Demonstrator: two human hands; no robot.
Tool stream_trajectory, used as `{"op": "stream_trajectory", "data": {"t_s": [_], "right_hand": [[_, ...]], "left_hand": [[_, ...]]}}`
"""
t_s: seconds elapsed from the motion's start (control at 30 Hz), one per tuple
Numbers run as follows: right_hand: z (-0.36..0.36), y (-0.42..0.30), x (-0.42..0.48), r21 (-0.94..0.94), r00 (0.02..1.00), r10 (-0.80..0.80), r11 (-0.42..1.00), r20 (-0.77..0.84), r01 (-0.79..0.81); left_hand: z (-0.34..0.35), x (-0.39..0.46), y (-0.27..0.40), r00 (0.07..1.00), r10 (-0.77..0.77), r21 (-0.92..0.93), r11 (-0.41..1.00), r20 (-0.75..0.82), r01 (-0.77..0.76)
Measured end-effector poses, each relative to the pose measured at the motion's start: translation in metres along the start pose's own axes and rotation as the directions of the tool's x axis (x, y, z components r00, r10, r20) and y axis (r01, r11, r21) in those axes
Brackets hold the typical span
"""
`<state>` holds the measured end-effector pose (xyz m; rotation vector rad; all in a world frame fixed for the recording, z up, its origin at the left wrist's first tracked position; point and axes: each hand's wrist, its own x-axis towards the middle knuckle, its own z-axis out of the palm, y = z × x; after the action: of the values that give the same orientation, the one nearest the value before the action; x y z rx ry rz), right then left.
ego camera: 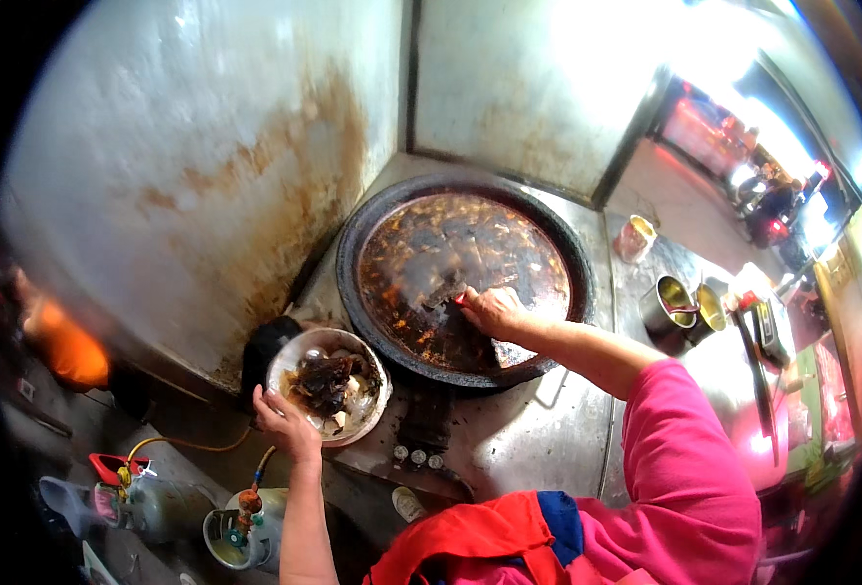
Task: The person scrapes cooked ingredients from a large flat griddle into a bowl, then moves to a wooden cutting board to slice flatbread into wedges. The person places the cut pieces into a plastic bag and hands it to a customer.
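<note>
My left hand (pixel 288 424) grips the rim of a pale bowl (pixel 378 418) at the lower left of the griddle. Dark brown pieces (pixel 325 384) and some white bits lie in the bowl. Over the middle of a large round griddle (pixel 467 219) with a thick black rim, my right hand (pixel 493 311) is closed on a red-handled scraper (pixel 461 298). Its dark, wide blade seems to touch the griddle's surface, which is covered with brown and orange residue. Haze partly blurs the blade.
Metal walls (pixel 504 95) with brown stains rise behind and left of the griddle. Metal pots (pixel 668 303) and a small tub (pixel 634 239) stand to the right. Several knobs (pixel 417 457) are at the counter's front. Gas cylinders (pixel 255 523) with hoses stand on the floor at lower left.
</note>
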<state>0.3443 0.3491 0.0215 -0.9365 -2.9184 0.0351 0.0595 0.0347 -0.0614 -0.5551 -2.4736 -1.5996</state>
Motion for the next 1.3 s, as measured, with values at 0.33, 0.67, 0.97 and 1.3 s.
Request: {"op": "stream_trajectory", "data": {"t_s": [0.33, 0.67, 0.97, 1.3], "right_hand": [[-0.001, 0.007, 0.022, -0.113, 0.999, 0.013, 0.994, 0.034, -0.009], [-0.002, -0.019, 0.067, -0.073, 0.883, 0.019, 0.996, -0.469, -0.06], [-0.074, -0.112, 0.02, -0.464, 0.566, -0.679, 0.733, -0.467, 0.497], [-0.081, -0.121, -0.012, -0.424, 0.567, -0.727, 0.687, -0.387, 0.591]], "left_hand": [[-0.006, -0.003, 0.014, 0.999, -0.003, 0.01, 1.0, 0.041, 0.003], [-0.004, -0.006, 0.037, 0.988, 0.076, 0.089, 0.994, -0.136, -0.064], [-0.013, -0.007, 0.043, 0.993, -0.064, 0.074, 0.995, -0.101, 0.072], [-0.008, -0.006, 0.039, 0.996, -0.032, 0.101, 0.994, -0.083, 0.04]]}}
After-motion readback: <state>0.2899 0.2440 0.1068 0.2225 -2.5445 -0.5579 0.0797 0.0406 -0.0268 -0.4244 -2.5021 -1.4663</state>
